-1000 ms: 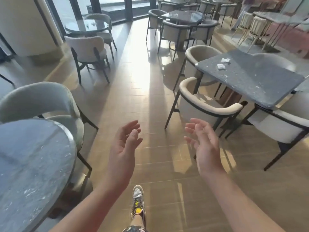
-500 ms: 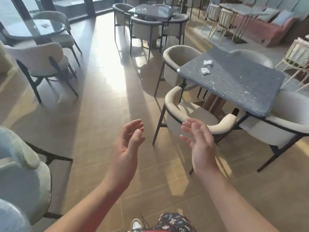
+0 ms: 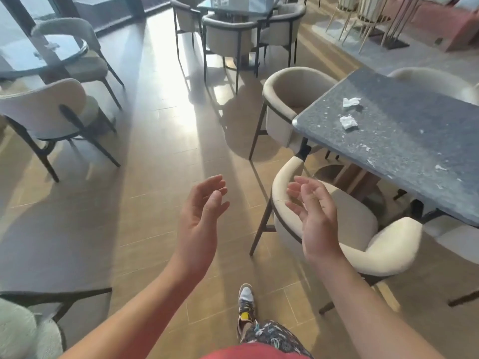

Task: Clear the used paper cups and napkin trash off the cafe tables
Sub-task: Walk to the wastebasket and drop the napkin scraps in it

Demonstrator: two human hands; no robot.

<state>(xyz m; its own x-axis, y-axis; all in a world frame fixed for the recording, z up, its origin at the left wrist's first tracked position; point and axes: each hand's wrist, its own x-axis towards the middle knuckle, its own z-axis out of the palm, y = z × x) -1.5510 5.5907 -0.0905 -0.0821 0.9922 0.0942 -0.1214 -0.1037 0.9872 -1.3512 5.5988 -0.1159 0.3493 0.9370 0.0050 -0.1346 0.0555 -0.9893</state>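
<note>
A person's left hand [image 3: 199, 216] and right hand [image 3: 313, 216], each grip loosely open and empty, hover above the floor [image 3: 145, 203] while two crumpled napkins [image 3: 348, 122] lie near a corner of the dark bench [image 3: 414, 146], probably best reached by stepping round the cream chair [image 3: 388, 244] first.

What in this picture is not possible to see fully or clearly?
- Head view: the grey table is cut off by the right edge, so that part is unseen.
- Head view: the white scraps on the round glass table are too small to identify.
- Head view: the far table is cut off by the top edge.
</note>
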